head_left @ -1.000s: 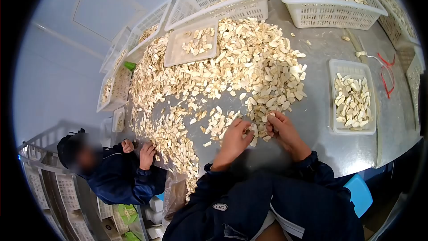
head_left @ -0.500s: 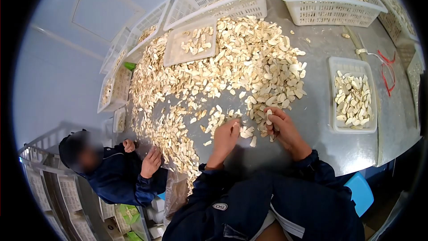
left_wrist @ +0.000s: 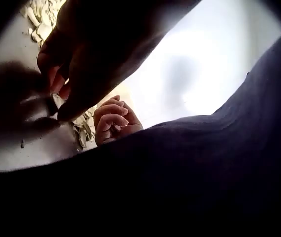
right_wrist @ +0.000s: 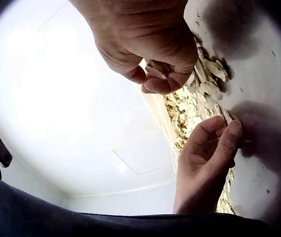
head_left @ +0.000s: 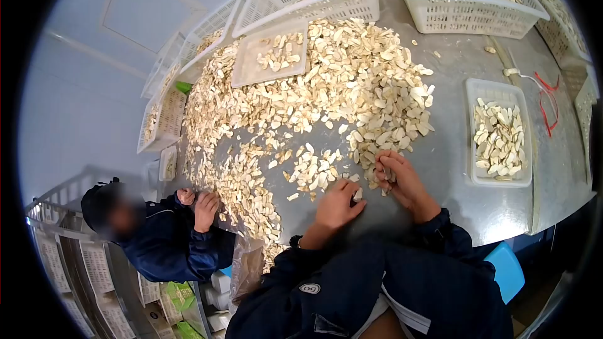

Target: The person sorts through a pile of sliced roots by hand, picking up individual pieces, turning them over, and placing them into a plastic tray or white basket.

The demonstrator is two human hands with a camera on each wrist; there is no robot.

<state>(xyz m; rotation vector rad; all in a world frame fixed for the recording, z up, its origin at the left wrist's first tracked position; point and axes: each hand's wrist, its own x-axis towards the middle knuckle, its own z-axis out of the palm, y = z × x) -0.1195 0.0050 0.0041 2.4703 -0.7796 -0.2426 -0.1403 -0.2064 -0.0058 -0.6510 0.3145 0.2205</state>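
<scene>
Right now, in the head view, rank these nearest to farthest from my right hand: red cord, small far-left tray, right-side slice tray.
1. Slice tray, to the right of your right hand.
2. Red cord, right, beyond that tray.
3. Small tray, far left.

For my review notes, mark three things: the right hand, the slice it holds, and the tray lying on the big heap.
Right hand [head_left: 407, 185]: head view, back of the hand.
Slice [right_wrist: 156, 69]: right wrist view, its exposed face.
Tray [head_left: 246, 69]: head view, bare floor.
</scene>
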